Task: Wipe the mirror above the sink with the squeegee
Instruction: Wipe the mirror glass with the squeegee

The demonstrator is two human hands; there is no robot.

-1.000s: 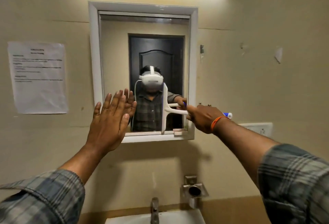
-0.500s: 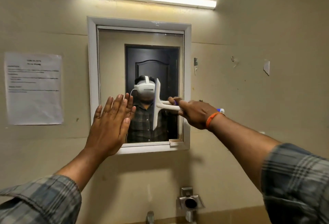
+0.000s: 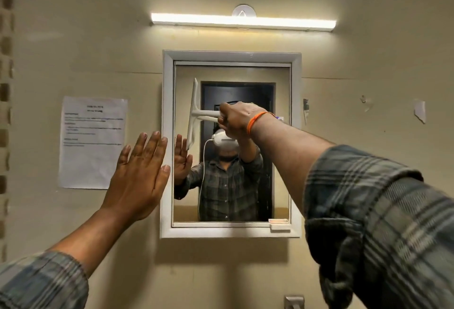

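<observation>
A mirror in a white frame (image 3: pixel 167 137) hangs on the beige wall. My right hand (image 3: pixel 237 119) is closed around the handle of a white squeegee (image 3: pixel 194 112). The squeegee's blade stands nearly upright against the glass, in the upper left part of the mirror. My left hand (image 3: pixel 140 173) is flat and empty, fingers together, against the wall at the mirror's left frame edge. An orange band circles my right wrist. The sink is out of view.
A printed paper sheet (image 3: pixel 92 141) is stuck to the wall left of the mirror. A tube light (image 3: pixel 243 22) glows above it. A small white holder (image 3: pixel 278 224) sits at the mirror's lower right corner. A metal fitting (image 3: pixel 293 302) shows below.
My right hand has carried the squeegee up and leftward across the glass, from the lower right to the upper left. My view has tilted up, and the sink and tap have dropped out.
</observation>
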